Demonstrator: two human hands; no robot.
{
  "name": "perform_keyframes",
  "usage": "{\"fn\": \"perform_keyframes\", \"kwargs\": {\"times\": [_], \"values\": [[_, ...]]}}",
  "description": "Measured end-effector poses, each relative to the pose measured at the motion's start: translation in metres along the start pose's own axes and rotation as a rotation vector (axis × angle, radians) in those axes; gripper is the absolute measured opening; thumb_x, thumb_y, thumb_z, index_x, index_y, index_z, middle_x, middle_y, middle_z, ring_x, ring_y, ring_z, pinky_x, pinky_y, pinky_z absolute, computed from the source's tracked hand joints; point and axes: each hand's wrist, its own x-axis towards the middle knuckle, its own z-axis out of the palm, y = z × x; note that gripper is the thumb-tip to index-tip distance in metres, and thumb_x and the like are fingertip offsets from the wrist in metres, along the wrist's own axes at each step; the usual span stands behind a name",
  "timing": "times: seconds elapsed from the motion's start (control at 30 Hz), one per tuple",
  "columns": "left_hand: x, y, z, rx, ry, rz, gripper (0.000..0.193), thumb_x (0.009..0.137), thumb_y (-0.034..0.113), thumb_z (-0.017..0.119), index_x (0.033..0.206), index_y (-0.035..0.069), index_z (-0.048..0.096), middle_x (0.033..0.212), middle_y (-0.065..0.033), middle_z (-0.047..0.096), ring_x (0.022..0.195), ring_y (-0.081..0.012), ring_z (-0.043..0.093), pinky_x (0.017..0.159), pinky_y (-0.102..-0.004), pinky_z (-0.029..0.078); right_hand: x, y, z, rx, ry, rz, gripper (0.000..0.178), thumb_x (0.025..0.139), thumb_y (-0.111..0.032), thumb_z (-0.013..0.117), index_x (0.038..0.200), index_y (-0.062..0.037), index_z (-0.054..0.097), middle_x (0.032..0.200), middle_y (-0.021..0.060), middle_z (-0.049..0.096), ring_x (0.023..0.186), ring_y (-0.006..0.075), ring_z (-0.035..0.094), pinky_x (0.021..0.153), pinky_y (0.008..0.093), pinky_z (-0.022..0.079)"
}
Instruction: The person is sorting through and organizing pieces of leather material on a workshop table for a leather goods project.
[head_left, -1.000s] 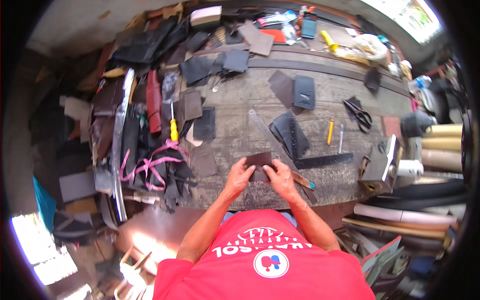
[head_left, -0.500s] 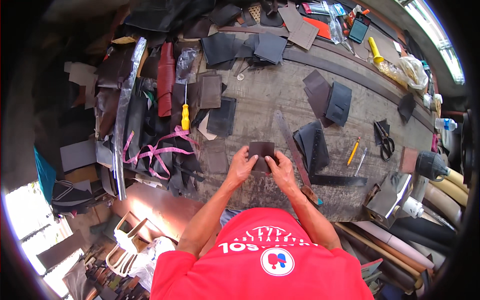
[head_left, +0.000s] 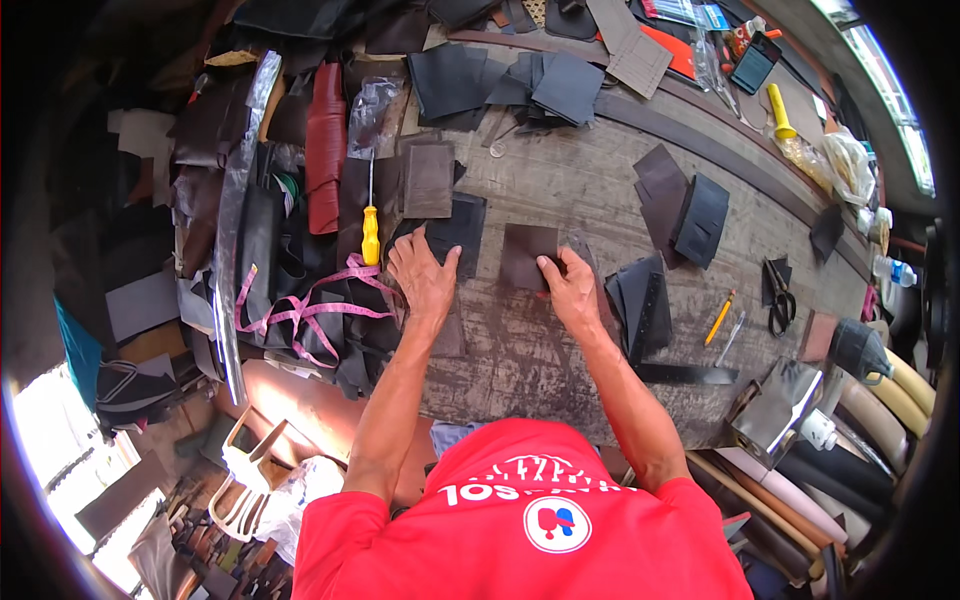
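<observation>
My right hand [head_left: 573, 287] pinches the right edge of a dark brown leather piece [head_left: 528, 250], thumb on top, just above the worn table. To its left, my left hand [head_left: 424, 275] is spread with nothing in it, at the lower edge of some black leather pieces [head_left: 466, 228]. Whether its fingertips touch them I cannot tell. Above that hand lies a stack of brown leather pieces [head_left: 428, 185]. Another brown piece [head_left: 450, 335] shows partly beneath my left wrist. A yellow-handled screwdriver [head_left: 371, 238] and a pink tape measure [head_left: 318, 308] lie left of that hand.
Right of my right forearm are black leather pieces [head_left: 628, 292], a black L-shaped square [head_left: 690, 374], a pencil [head_left: 720, 318] and scissors [head_left: 780, 298]. More cut leather [head_left: 569, 88] lies at the far side. A metal box-like device [head_left: 780, 405] stands at the near right edge.
My left hand has let go of the brown leather piece and moved left and away from me, its fingers spreading. My right hand keeps the piece, now slightly farther out. The whole view has shifted a little.
</observation>
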Motion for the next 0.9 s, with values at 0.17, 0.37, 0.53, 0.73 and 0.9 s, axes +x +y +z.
{"fn": "perform_keyframes", "kwargs": {"times": [0.17, 0.37, 0.53, 0.73, 0.9], "values": [[0.005, 0.001, 0.007, -0.1, -0.006, -0.017, 0.068, 0.074, 0.024, 0.085, 0.129, -0.002, 0.054, 0.114, -0.0191, 0.051, 0.109, -0.0403, 0.049, 0.096, -0.0509, 0.04, 0.017, -0.006, -0.006, -0.065, -0.013, 0.003, 0.024, 0.099, -0.019, 0.064, 0.105, 0.0039, 0.064, 0.077, 0.0088, 0.066, 0.067, 0.0116, 0.063, 0.053, 0.0328, 0.052], [0.019, 0.004, 0.01, -0.18, -0.054, -0.071, 0.067, 0.07, 0.019, 0.089, 0.123, -0.003, 0.053, 0.11, -0.0206, 0.054, 0.106, -0.0426, 0.053, 0.094, -0.049, 0.044, 0.041, -0.006, -0.012, -0.137, 0.005, -0.013, 0.025, 0.098, -0.019, 0.065, 0.106, 0.005, 0.063, 0.079, 0.0105, 0.067, 0.066, 0.013, 0.065, 0.054, 0.0342, 0.053], [0.022, -0.005, 0.019, -0.249, -0.052, -0.099, 0.058, 0.072, 0.015, 0.086, 0.118, -0.004, 0.055, 0.103, -0.02, 0.06, 0.101, -0.0415, 0.059, 0.09, -0.0488, 0.047, 0.041, -0.016, -0.013, -0.249, -0.05, 0.003, 0.027, 0.098, -0.019, 0.064, 0.108, 0.0062, 0.062, 0.082, 0.016, 0.067, 0.065, 0.017, 0.066, 0.054, 0.0366, 0.053], [0.027, -0.006, 0.004, -0.507, -0.129, -0.17, 0.031, 0.085, 0.008, 0.074, 0.111, -0.004, 0.061, 0.103, -0.0171, 0.066, 0.089, -0.0263, 0.065, 0.08, -0.0355, 0.051, 0.057, -0.01, -0.011, -0.276, -0.016, -0.066, 0.029, 0.098, -0.02, 0.065, 0.109, 0.0063, 0.061, 0.077, 0.0163, 0.066, 0.059, 0.0174, 0.064, 0.054, 0.0372, 0.051], [0.03, -0.023, 0.001, -0.636, -0.159, -0.179, 0.022, 0.092, 0.005, 0.066, 0.111, -0.004, 0.06, 0.102, -0.0146, 0.064, 0.089, -0.0217, 0.062, 0.081, -0.0336, 0.05, 0.069, -0.032, 0.001, -0.352, -0.072, -0.048, 0.021, 0.097, -0.017, 0.066, 0.103, 0.0031, 0.063, 0.082, 0.0083, 0.066, 0.069, 0.011, 0.062, 0.053, 0.03, 0.054]]}}
